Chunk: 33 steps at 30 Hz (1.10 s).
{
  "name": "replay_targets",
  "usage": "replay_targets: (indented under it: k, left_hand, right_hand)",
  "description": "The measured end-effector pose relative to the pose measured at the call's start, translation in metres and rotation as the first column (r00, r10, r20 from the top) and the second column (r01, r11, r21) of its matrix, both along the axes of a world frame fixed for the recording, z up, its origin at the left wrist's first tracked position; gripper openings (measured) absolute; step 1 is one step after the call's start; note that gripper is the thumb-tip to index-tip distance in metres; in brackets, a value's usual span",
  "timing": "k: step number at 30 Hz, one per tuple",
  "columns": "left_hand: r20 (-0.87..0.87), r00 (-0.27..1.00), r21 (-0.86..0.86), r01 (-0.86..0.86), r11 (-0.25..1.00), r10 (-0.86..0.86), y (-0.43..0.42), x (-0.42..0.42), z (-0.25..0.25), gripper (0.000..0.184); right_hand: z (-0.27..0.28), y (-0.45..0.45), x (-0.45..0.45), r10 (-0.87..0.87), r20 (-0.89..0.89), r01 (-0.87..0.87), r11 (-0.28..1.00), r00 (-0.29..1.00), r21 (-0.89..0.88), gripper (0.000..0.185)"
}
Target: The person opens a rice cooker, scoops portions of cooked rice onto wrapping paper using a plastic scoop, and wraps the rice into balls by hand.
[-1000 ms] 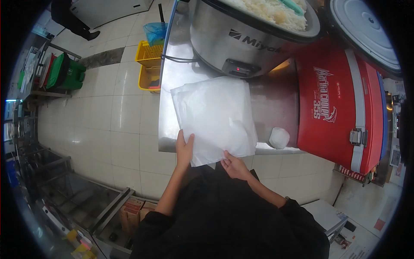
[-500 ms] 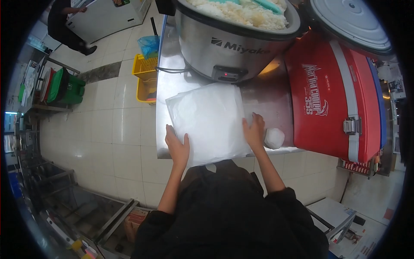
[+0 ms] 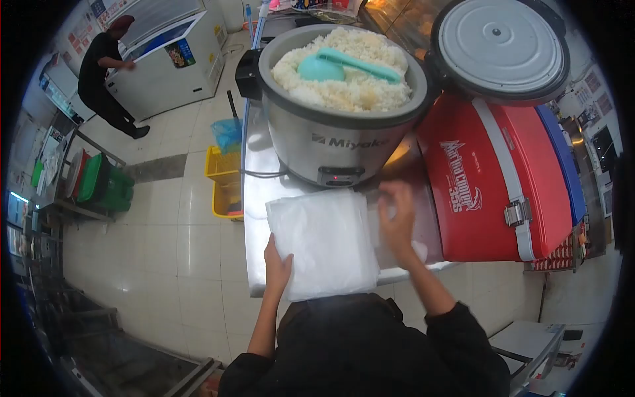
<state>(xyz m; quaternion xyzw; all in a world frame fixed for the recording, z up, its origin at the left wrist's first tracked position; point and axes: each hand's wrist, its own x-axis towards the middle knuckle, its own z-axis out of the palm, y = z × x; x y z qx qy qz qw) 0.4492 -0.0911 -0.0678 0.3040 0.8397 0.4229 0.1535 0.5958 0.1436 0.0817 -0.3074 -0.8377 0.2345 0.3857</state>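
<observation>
A stack of thin white sheets (image 3: 324, 245) lies on the steel table's near edge, in front of the rice cooker. At its left edge is my left hand (image 3: 278, 270), thumb on top and fingers along the side, closed on the stack. My right hand (image 3: 398, 225) is raised just right of the stack, slightly blurred, thumb and forefinger curved apart with nothing visible between them. A small round white bundle (image 3: 420, 250) shows partly behind my right wrist. Cooked rice (image 3: 360, 98) fills the cooker, with a turquoise scoop (image 3: 357, 65) lying on it.
The silver rice cooker (image 3: 331, 145) stands behind the stack, its lid (image 3: 499, 33) raised at the right. A red cooler box (image 3: 489, 185) occupies the table's right side. Yellow baskets (image 3: 223, 165) and a green bin (image 3: 106, 185) stand left. A person (image 3: 106, 73) stands beside a chest freezer.
My right hand has lifted off the stack's right edge; my left hand stays at the left edge. The view has tilted up, showing more of the cooker and the person.
</observation>
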Motion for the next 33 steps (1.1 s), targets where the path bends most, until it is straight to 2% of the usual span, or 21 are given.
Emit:
replay_targets:
  k: [2, 5, 7, 8, 9, 10, 13, 14, 15, 17, 18, 19, 21, 22, 24, 25, 26, 28, 29, 31, 33]
  left_hand:
    - [-0.039, 0.998, -0.045, 0.056, 0.997, -0.058, 0.001, -0.006, 0.002, 0.078]
    - [-0.099, 0.995, -0.02, 0.023, 1.0, -0.025, 0.006, -0.015, -0.003, 0.075]
    - [-0.108, 0.994, 0.012, 0.002, 1.0, 0.0, 0.019, -0.031, 0.017, 0.072]
    - [-0.1, 0.995, 0.035, -0.022, 0.999, 0.025, 0.026, -0.041, 0.031, 0.069]
    - [-0.117, 0.993, 0.048, -0.016, 0.999, 0.021, 0.034, -0.054, 0.044, 0.069]
    - [-0.115, 0.992, 0.15, -0.04, 0.988, 0.057, 0.044, -0.068, 0.057, 0.066]
    - [-0.104, 0.985, 0.323, -0.096, 0.942, 0.136, 0.075, -0.118, 0.096, 0.058]
    - [-0.079, 0.984, 0.391, -0.115, 0.913, 0.158, 0.085, -0.134, 0.121, 0.055]
    - [-0.051, 0.983, 0.456, -0.134, 0.88, 0.176, 0.096, -0.152, 0.141, 0.051]
    - [-0.184, 0.962, 0.502, -0.086, 0.86, 0.204, 0.116, -0.192, 0.166, 0.045]
    - [-0.147, 0.967, 0.522, -0.101, 0.847, 0.206, 0.124, -0.202, 0.19, 0.043]
    - [-0.107, 0.973, 0.539, -0.116, 0.834, 0.205, 0.133, -0.21, 0.213, 0.041]
    - [-0.188, 0.969, 0.561, -0.026, 0.827, 0.159, 0.152, -0.24, 0.236, 0.04]
    - [-0.193, 0.972, 0.558, -0.002, 0.83, 0.132, 0.166, -0.256, 0.238, 0.04]
    - [-0.199, 0.977, 0.553, 0.049, 0.832, 0.074, 0.197, -0.292, 0.232, 0.04]
    - [-0.202, 0.978, 0.551, 0.078, 0.831, 0.043, 0.213, -0.306, 0.229, 0.041]
    - [-0.194, 0.98, 0.554, 0.08, 0.829, 0.035, 0.228, -0.31, 0.233, 0.041]
    - [0.176, 0.983, 0.489, -0.047, 0.871, -0.046, 0.252, -0.317, 0.239, 0.043]
    - [0.179, 0.983, 0.496, -0.048, 0.867, -0.048, 0.261, -0.322, 0.236, 0.043]
    - [0.064, 0.994, 0.241, 0.069, 0.968, -0.086, 0.28, -0.341, 0.215, 0.045]
    - [0.031, 0.995, 0.279, 0.078, 0.957, -0.09, 0.283, -0.348, 0.206, 0.045]
  right_hand:
    - [0.09, 0.029, -0.033, 0.098, -0.14, -0.061, 0.968, 0.985, 0.244, 0.021]
    - [0.163, 0.096, -0.091, 0.204, 0.064, -0.207, 0.831, 0.977, 0.517, 0.022]
    - [0.169, 0.147, -0.141, 0.233, 0.238, -0.333, 0.666, 0.943, 0.668, 0.021]
    - [0.171, 0.157, -0.158, 0.226, 0.224, -0.318, 0.659, 0.948, 0.682, 0.021]
    - [0.173, 0.164, -0.174, 0.162, 0.561, -0.466, 0.76, 0.811, 0.453, 0.024]
    - [0.177, 0.169, -0.187, 0.151, 0.82, -0.496, 0.85, 0.552, 0.177, 0.029]
    - [0.177, 0.173, -0.205, 0.198, 0.843, -0.513, 0.852, 0.5, 0.104, 0.038]
    - [0.168, 0.183, -0.206, 0.385, 0.75, -0.564, 0.826, 0.538, -0.02, 0.039]
    - [0.171, 0.183, -0.207, 0.377, 0.754, -0.561, 0.827, 0.538, -0.014, 0.039]
    - [0.193, 0.173, -0.204, 0.289, 0.686, -0.537, 0.825, 0.667, 0.175, 0.036]
    - [0.22, 0.158, -0.201, 0.161, 0.733, -0.455, 0.863, 0.661, 0.221, 0.035]
    - [0.234, 0.154, -0.196, 0.15, 0.741, -0.449, 0.866, 0.654, 0.221, 0.035]
    - [0.253, 0.154, -0.178, 0.167, 0.664, -0.489, 0.805, 0.729, 0.335, 0.038]
    - [0.258, 0.149, -0.167, 0.158, 0.673, -0.485, 0.81, 0.722, 0.329, 0.038]
    - [0.261, 0.138, -0.141, 0.129, 0.799, -0.612, 0.717, 0.588, 0.335, 0.039]
    - [0.252, 0.139, -0.131, 0.229, 0.76, -0.675, 0.652, 0.609, 0.345, 0.039]
    - [0.245, 0.137, -0.122, 0.218, 0.793, -0.689, 0.653, 0.569, 0.315, 0.036]
    - [0.227, 0.138, -0.113, 0.199, 0.829, -0.702, 0.652, 0.523, 0.286, 0.033]
    - [0.211, 0.145, -0.112, 0.242, 0.825, -0.736, 0.619, 0.511, 0.275, 0.03]
    - [0.198, 0.157, -0.116, 0.278, 0.818, -0.766, 0.583, 0.503, 0.272, 0.027]
    - [0.191, 0.166, -0.125, 0.152, 0.844, -0.751, 0.555, 0.514, 0.358, 0.024]
